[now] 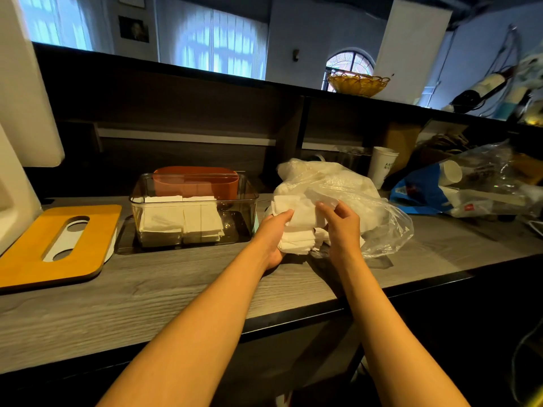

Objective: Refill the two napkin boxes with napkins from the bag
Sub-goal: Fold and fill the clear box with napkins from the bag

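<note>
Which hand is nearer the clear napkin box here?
Left. The left hand holds a stack of napkins just right of the clear napkin box, close to its right wall. The right hand is farther right, at the plastic bag.

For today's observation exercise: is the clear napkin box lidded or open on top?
Open. The clear napkin box has no lid; the wooden slotted lid lies flat on the counter to its left.

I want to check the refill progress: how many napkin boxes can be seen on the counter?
2. The clear box stands on the counter, partly filled with napkins. The orange box stands directly behind it, its contents hidden.
</note>
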A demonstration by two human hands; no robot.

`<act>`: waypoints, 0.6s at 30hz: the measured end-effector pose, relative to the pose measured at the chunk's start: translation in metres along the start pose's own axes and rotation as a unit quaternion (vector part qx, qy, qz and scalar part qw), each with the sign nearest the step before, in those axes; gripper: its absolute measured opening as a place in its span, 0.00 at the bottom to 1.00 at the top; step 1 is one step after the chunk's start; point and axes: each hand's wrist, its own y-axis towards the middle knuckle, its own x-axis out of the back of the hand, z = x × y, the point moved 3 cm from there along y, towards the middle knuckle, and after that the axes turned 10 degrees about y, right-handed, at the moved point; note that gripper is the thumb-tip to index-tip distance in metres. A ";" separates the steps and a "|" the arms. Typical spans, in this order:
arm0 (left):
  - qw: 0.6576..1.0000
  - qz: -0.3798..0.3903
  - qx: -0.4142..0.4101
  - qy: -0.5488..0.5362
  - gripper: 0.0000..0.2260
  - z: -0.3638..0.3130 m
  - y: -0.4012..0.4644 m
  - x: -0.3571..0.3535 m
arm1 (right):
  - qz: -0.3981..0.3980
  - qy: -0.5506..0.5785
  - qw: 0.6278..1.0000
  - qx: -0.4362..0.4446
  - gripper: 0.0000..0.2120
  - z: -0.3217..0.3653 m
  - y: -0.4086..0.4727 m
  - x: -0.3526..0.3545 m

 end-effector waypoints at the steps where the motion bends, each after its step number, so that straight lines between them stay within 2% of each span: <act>1: 1.000 0.007 0.000 -0.005 0.15 -0.001 -0.001 0.000 | 0.002 0.000 1.000 -0.002 0.05 -0.001 0.000 0.000; 6: 0.998 0.059 0.003 0.019 0.18 -0.002 -0.010 -0.003 | 0.002 -0.005 1.000 -0.009 0.17 -0.004 0.001 0.001; 11: 0.999 0.028 -0.024 0.032 0.17 -0.001 -0.007 -0.003 | 0.001 -0.133 0.987 0.091 0.25 0.000 0.001 0.000; 15: 0.998 0.023 -0.033 0.040 0.14 -0.001 -0.007 -0.002 | 0.027 -0.153 0.986 0.056 0.25 -0.006 0.002 -0.001; 18: 0.997 0.044 -0.037 0.043 0.15 -0.001 -0.009 -0.005 | 0.017 -0.074 0.997 0.022 0.11 -0.007 0.002 0.001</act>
